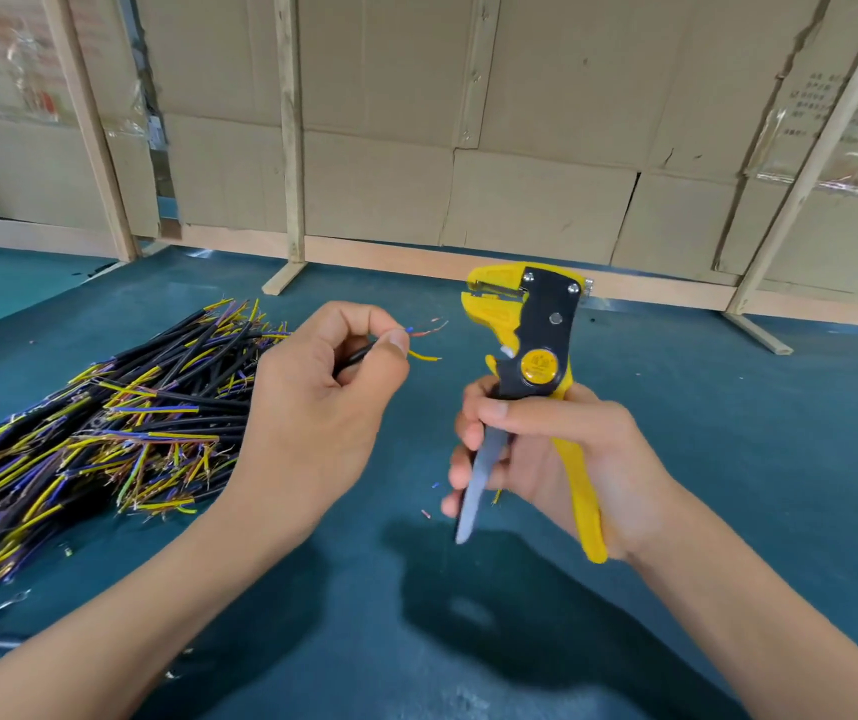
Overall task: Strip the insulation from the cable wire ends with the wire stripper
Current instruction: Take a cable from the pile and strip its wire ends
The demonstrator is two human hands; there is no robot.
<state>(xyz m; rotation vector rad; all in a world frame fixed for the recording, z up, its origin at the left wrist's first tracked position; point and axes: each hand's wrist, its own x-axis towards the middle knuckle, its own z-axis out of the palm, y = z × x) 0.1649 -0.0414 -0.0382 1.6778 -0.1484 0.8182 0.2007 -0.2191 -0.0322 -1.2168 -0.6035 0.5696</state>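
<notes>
Over the worktop [676,459], the left hand [322,397] pinched a cable [359,353], one wire bare, a yellow wire [424,356] apparently unstripped; the right hand [536,449] gripped the stripper [530,345], head just beside. Next, feeding that wire between its teeth looked due, beside the cable pile [104,418]

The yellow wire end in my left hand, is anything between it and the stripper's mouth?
Nothing visible. The yellow wire end points toward the wire stripper, with only open air above the teal table between them.
</notes>
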